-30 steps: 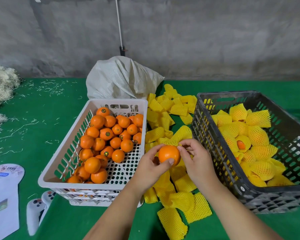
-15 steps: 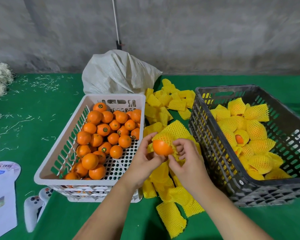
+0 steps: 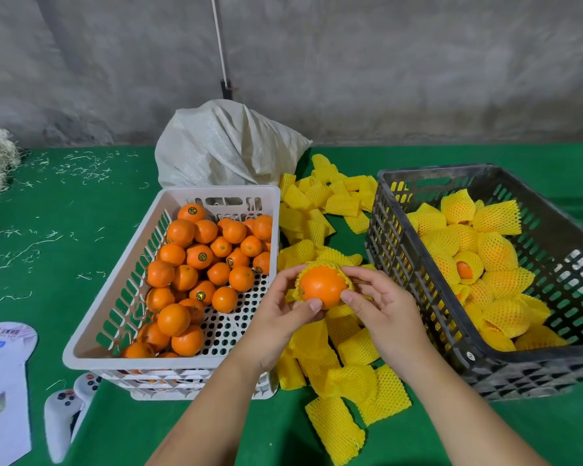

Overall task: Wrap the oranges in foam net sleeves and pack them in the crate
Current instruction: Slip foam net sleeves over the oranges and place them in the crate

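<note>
from the head view, my left grip (image 3: 285, 314) and right grip (image 3: 381, 307) both pinch one glossy orange (image 3: 322, 286) over the green tabletop (image 3: 81, 230), between the white basket (image 3: 115, 317) and black crate (image 3: 418, 287); a yellow foam net sleeve (image 3: 320, 265) cups its far half, the near face bare.

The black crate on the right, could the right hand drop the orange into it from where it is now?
Probably yes. The right hand sits just beside the black crate, whose top is open, and nothing stands between them. But both hands hold the orange, so the left hand must let go first.
</note>
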`<action>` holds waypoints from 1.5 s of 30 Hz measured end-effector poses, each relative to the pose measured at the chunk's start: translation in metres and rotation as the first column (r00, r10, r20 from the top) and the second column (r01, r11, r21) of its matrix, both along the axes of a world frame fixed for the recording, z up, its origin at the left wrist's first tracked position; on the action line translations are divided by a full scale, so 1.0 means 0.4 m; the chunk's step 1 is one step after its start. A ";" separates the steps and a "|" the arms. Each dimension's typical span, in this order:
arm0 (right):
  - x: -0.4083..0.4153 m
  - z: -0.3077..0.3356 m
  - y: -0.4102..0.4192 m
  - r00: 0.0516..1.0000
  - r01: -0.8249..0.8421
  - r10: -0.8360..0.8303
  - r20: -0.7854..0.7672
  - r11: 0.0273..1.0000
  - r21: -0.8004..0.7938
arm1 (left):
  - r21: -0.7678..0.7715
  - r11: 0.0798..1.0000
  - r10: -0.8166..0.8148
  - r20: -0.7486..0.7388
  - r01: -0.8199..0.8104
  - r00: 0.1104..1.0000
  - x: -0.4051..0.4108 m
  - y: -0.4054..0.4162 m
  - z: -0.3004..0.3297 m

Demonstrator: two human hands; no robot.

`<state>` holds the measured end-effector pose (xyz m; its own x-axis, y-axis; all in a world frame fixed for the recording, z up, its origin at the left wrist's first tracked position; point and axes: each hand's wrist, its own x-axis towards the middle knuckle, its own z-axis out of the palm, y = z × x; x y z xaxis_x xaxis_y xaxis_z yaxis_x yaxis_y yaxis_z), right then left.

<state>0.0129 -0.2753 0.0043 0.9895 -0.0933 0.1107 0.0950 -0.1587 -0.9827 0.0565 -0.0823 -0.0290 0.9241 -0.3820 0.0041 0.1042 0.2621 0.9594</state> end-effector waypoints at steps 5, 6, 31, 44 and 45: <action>0.009 0.007 -0.022 0.997 0.072 -0.070 0.042 0.997 -0.036 | 0.090 0.992 0.085 0.065 -0.091 0.994 0.005 -0.010 -0.027; 0.011 0.010 -0.016 0.992 0.112 -0.108 0.066 0.991 -0.069 | 0.098 0.989 0.107 0.080 -0.115 0.991 0.005 -0.014 -0.033; 0.000 0.021 0.023 0.934 0.340 -0.189 0.304 0.735 -0.587 | 0.222 0.942 0.198 0.241 -0.252 0.950 -0.019 -0.027 -0.031; -0.034 -0.010 0.038 0.958 0.263 -0.164 0.236 0.830 -0.491 | 0.195 0.916 0.290 0.282 -0.351 0.915 -0.015 -0.040 -0.032; -0.046 -0.009 0.054 0.944 0.277 -0.130 0.303 0.812 -0.514 | 0.186 0.910 0.311 0.281 -0.369 0.908 -0.012 -0.042 -0.032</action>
